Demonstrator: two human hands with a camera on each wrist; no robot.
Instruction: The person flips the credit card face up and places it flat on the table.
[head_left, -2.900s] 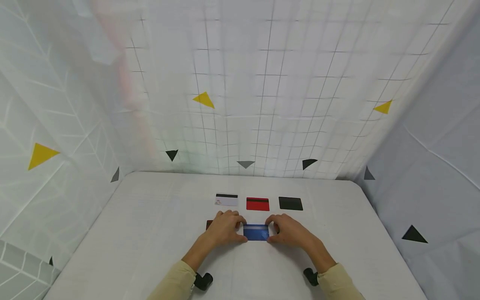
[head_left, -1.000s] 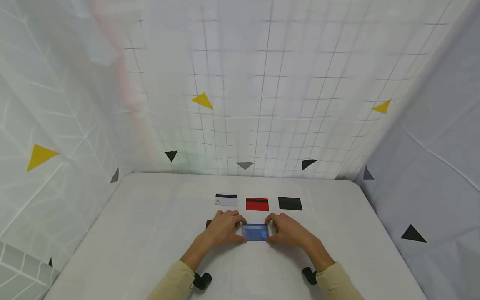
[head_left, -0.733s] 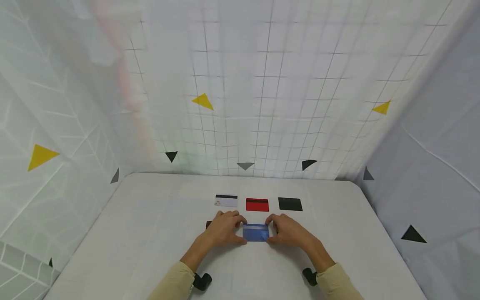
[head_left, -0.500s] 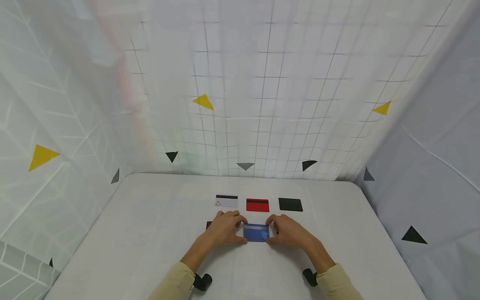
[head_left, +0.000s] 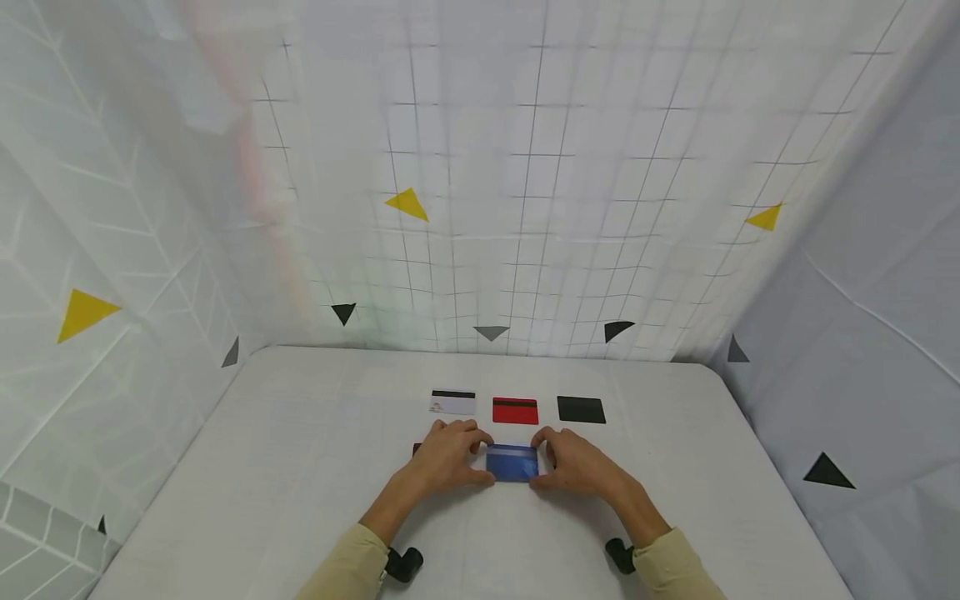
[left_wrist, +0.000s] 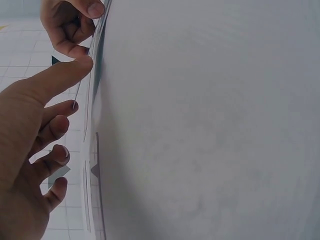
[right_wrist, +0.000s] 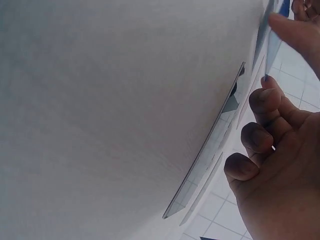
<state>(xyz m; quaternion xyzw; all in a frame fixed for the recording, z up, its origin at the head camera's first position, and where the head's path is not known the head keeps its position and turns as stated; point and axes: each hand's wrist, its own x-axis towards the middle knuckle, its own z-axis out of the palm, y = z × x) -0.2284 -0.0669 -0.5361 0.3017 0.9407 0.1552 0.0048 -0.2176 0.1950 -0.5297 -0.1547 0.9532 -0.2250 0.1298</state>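
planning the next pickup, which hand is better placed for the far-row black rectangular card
Probably the right hand: the black rectangular card lies just beyond it, while the left hand is farther across. Both hold the blue rectangular card, so the right should let go first.

I see a makeshift booth (head_left: pixel 862 292): pale sheets (head_left: pixel 480 125) at nine, twelve (that one's gridded) and three o'clock.

Blue card (head_left: pixel 513 465), pale-striped; held two-handed

Your blue card (head_left: pixel 513 468) looks like smooth, glossy plastic; your sleeves (head_left: pixel 347 567) are matt cloth, the desk (head_left: pixel 300 467) matt.
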